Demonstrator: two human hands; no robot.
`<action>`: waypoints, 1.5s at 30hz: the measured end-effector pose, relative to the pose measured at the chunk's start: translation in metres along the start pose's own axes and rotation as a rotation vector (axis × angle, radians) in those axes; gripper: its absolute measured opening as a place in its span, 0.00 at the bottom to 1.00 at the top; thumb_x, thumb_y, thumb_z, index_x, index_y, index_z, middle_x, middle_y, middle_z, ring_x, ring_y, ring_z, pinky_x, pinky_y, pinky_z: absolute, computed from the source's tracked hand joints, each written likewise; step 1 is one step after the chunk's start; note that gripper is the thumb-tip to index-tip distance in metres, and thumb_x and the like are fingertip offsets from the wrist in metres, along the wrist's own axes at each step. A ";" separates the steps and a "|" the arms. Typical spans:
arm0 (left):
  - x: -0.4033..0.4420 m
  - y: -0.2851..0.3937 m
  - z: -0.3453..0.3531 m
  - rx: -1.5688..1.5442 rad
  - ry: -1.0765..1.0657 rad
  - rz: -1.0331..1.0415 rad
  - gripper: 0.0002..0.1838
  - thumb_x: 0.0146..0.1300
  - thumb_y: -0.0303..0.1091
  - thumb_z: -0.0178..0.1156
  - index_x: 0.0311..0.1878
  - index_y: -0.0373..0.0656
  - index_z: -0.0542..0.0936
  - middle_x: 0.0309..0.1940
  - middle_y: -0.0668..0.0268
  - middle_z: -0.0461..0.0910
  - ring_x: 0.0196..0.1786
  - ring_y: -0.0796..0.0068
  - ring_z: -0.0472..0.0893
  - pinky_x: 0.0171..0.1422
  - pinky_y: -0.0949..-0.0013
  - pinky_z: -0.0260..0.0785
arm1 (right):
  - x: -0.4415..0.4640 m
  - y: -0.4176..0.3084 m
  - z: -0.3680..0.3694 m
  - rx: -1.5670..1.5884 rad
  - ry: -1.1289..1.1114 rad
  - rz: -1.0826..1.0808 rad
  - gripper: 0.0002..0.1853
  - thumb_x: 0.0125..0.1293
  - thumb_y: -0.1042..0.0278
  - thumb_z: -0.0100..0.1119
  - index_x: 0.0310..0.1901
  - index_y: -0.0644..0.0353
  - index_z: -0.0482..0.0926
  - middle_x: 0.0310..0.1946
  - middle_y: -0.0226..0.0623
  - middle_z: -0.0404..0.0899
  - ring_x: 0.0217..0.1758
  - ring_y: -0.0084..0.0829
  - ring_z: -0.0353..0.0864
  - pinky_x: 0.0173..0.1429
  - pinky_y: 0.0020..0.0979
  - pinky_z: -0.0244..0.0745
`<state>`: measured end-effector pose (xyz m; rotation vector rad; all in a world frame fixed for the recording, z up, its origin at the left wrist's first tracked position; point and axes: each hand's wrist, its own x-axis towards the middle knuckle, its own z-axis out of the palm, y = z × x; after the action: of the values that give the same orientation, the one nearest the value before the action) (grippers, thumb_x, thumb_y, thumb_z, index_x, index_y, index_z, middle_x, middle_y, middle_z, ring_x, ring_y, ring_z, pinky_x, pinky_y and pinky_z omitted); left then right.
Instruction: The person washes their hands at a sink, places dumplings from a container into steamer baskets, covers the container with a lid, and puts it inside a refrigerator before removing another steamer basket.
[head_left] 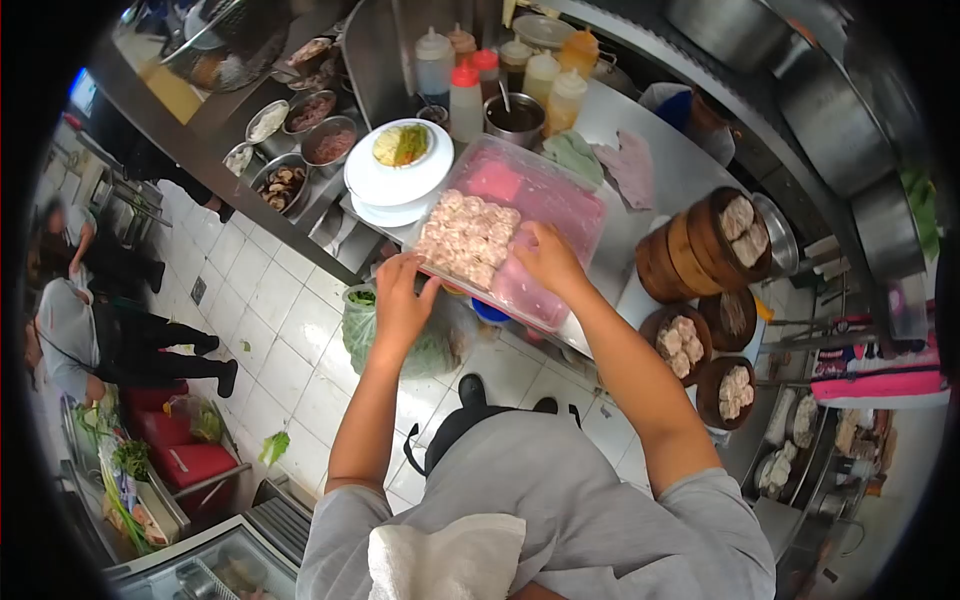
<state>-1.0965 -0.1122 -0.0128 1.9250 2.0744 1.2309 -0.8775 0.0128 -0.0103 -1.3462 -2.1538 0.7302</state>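
A clear plastic tray (585, 225) with a pink bottom lies on the steel counter in front of me. Rows of pale, meat-filled dumplings (468, 238) fill its left part. At the tray's near left corner, my left hand (402, 298) has its fingers curled on the rim, thumb lower down. My right hand (548, 260) reaches over the tray's near side, its bent fingertips drawn together at the right edge of the dumplings. Whatever those fingertips hold is hidden. White plates (400, 185) stand just behind the tray's left side, topped by a small dish of yellow and green food.
Bamboo steamers (680, 245) with dumplings stand at the right. Squeeze bottles (465, 105), a metal sauce pot (515, 122) and cloths (630, 170) are behind the tray. Metal bowls of fillings (330, 140) sit at the left. A plastic bag of greens (370, 340) is below the counter.
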 end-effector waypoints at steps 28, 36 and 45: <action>0.009 -0.036 0.033 -0.031 -0.083 -0.057 0.45 0.40 0.38 0.74 0.63 0.35 0.63 0.62 0.51 0.64 0.64 0.48 0.63 0.65 0.57 0.60 | 0.104 -0.012 0.035 0.339 -0.333 0.814 0.38 0.58 0.31 0.47 0.49 0.65 0.77 0.50 0.47 0.76 0.52 0.37 0.76 0.56 0.38 0.70; 0.012 -0.027 0.028 0.091 -0.140 -0.063 0.45 0.37 0.41 0.75 0.61 0.40 0.66 0.60 0.57 0.66 0.59 0.54 0.67 0.61 0.59 0.63 | 0.038 -0.003 0.066 1.645 -0.102 0.614 0.28 0.62 0.51 0.59 0.58 0.60 0.67 0.51 0.38 0.74 0.55 0.33 0.73 0.58 0.39 0.71; 0.018 -0.023 0.023 0.179 -0.197 -0.012 0.44 0.38 0.43 0.74 0.61 0.42 0.67 0.59 0.58 0.66 0.62 0.55 0.65 0.59 0.56 0.62 | 0.025 -0.021 0.065 1.333 -0.166 0.676 0.32 0.60 0.70 0.60 0.63 0.52 0.56 0.57 0.37 0.68 0.56 0.34 0.73 0.53 0.38 0.76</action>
<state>-1.1066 -0.0831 -0.0337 2.0087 2.1522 0.8393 -0.9433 0.0157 -0.0404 -1.1292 -0.7349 2.0504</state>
